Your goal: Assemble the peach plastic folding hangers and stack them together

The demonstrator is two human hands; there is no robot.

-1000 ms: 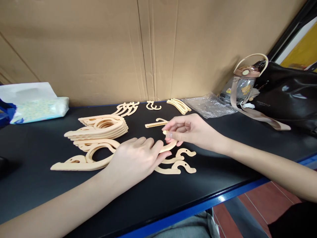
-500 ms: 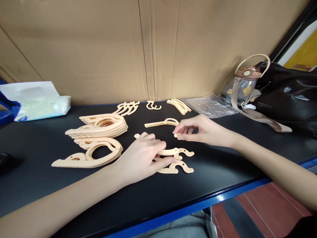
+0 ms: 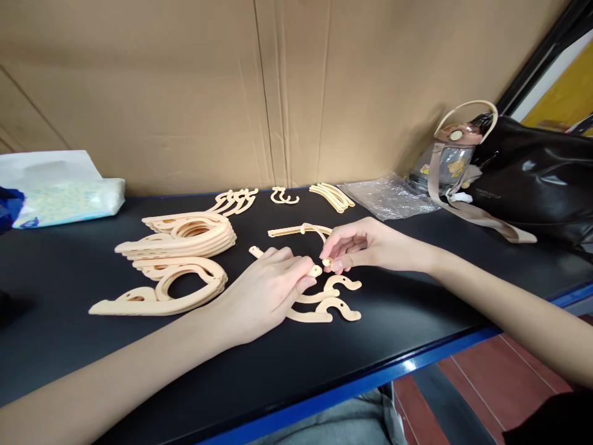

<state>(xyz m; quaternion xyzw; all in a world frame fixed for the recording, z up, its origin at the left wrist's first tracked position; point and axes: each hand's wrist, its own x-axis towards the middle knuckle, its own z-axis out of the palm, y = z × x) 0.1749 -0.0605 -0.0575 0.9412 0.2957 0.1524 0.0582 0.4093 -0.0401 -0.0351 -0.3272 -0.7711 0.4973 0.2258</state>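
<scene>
A: What is found, going left to right, with the looped stack as landmark?

B: Well to its left, a tissue pack is set on the tabletop. Just in front of it, a second stack is laid.

A: And past the looped stack?

B: Behind it and to its right, a row of hooked pieces is spread.

A: Where is the left hand seen?

B: Right of the stack and slightly forward. A cream strip is held in a narrow grip; both ends are exposed, its middle hidden by the hand. Farther right and forward, two curved pieces are partly covered by that hand.

A: And the right hand?

B: Farther right of the stack. A small piece is pinched between thumb and fingertips, just beside the strip's end; whether the two are touching cannot be told.

A: What is seen beyond?

B: Well right of the stack, a clear plastic bag, a bottle and a black bag are placed in turn.
</scene>
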